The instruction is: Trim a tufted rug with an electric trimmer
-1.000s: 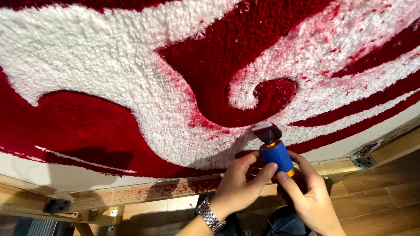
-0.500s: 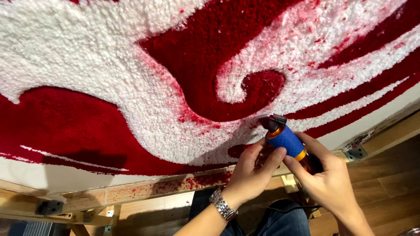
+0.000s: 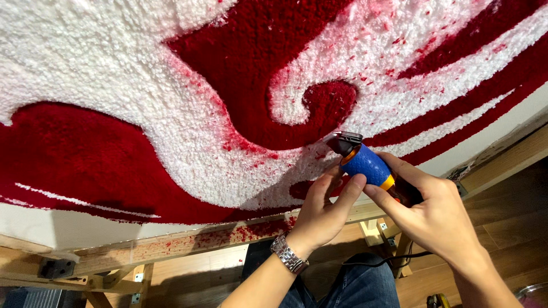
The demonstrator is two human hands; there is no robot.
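While both hands pinch the blue trimmer, its long axis points up-left, blade touching the rug; the right hand grips its rear, the left hand nearer the blade.

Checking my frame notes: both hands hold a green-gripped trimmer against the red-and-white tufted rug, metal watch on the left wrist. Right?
Not quite. The trimmer has a blue grip, not green, as the head view shows. The rest holds: left hand and right hand both hold it against the red-and-white tufted rug, with a metal watch on the left wrist.
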